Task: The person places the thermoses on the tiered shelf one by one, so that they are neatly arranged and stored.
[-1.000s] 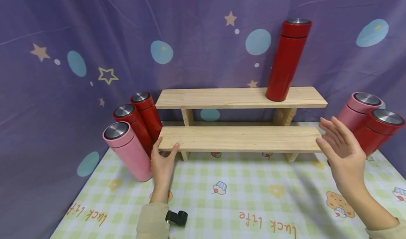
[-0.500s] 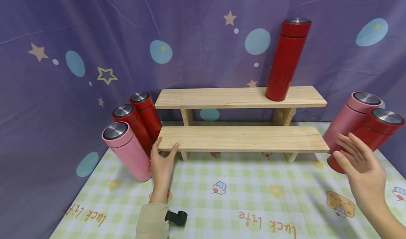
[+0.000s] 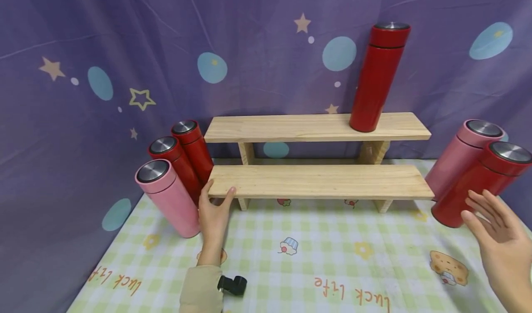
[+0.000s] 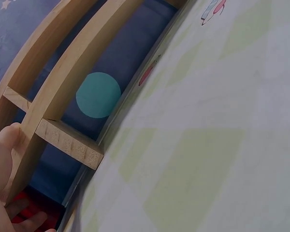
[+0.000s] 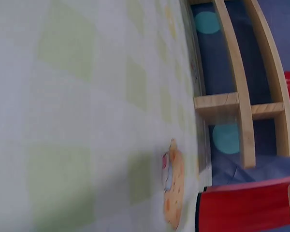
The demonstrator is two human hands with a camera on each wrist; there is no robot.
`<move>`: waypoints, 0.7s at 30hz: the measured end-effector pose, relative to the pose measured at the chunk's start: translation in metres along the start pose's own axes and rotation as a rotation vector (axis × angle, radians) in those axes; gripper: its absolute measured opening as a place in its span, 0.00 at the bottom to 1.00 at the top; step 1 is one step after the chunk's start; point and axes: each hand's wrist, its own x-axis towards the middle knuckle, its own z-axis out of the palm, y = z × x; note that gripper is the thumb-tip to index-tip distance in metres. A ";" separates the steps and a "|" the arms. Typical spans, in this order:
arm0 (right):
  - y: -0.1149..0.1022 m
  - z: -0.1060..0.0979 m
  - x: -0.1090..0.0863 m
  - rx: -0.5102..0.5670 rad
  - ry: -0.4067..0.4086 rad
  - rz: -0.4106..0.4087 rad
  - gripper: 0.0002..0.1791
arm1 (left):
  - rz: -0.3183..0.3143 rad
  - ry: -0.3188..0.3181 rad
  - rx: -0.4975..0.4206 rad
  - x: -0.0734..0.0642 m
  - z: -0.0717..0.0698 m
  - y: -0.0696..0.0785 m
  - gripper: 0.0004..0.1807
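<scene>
Left hand (image 3: 214,216): grips the corner of the lower wooden shelf board (image 3: 320,181), thumb on top; pink thermos bottle (image 3: 174,202) just left. Right hand (image 3: 500,237): fingers extended, thumb apart, before a red thermos bottle (image 3: 478,186); contact unclear.

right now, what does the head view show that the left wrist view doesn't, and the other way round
Only the head view: the right grip, holding nothing; a left pink bottle and a right pink bottle; and a tall red bottle standing on the upper board.

Only the left wrist view: lower fingers of the left grip, in front of a red surface; the head view hides them.

Both: the left grip's thumb at the wooden shelf, the checked cloth and the purple backdrop.
</scene>
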 end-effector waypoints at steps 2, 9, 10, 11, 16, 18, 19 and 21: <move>0.004 -0.003 0.000 0.026 0.032 0.044 0.31 | 0.002 -0.004 -0.008 0.000 0.000 0.000 0.43; 0.019 -0.014 0.004 0.076 0.132 0.166 0.29 | 0.003 -0.006 -0.013 0.000 0.000 0.001 0.43; 0.020 -0.015 0.005 0.072 0.140 0.173 0.29 | 0.003 -0.006 -0.011 0.000 0.000 0.001 0.43; 0.022 -0.017 0.005 0.082 0.149 0.184 0.29 | 0.001 -0.005 -0.011 0.000 0.000 0.001 0.43; 0.031 -0.022 0.007 0.212 0.187 0.202 0.29 | -0.013 -0.011 -0.017 -0.001 -0.001 0.001 0.43; 0.034 -0.024 0.009 0.236 0.203 0.204 0.29 | -0.017 -0.015 -0.016 -0.001 -0.001 0.001 0.43; 0.036 -0.025 0.011 0.230 0.206 0.206 0.29 | -0.019 -0.016 -0.015 -0.001 -0.001 0.002 0.43; 0.040 -0.027 0.014 0.209 0.212 0.214 0.29 | -0.021 -0.017 -0.012 -0.001 -0.001 0.002 0.43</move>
